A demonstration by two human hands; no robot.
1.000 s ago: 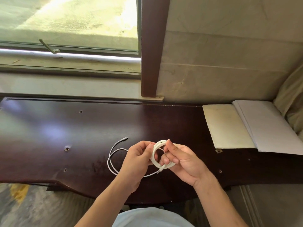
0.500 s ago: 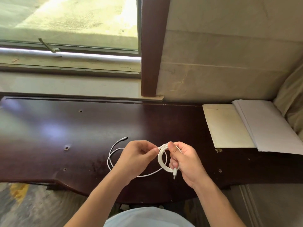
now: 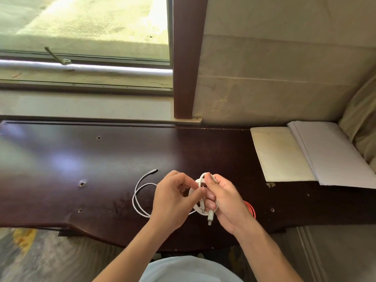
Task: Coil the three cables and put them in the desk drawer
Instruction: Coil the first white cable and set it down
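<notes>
Lower centre: our right hand (image 3: pixel 222 202) grips the coiled white cable (image 3: pixel 136 197); left hand (image 3: pixel 173 197) apparently pinches its strand.

1. A window (image 3: pixel 85 27) fills the upper left, with sunlit concrete beyond the glass and a metal latch handle (image 3: pixel 57 57) lying along its lower frame.
2. A dark wooden post (image 3: pixel 188 58) stands upright on the pale sill (image 3: pixel 87 104), just right of the window.
3. Beige stone-look wall panels (image 3: pixel 274 68) run behind the right half of the scene.
4. A cream pad (image 3: pixel 278 153) lies flat at the far right, touching a stack of white sheets (image 3: pixel 333 155) beside it.
5. Pale fabric (image 3: pixel 362 123) bunches at the right edge.
6. Grey, yellow-streaked floor (image 3: pixel 30 255) shows at lower left.
</notes>
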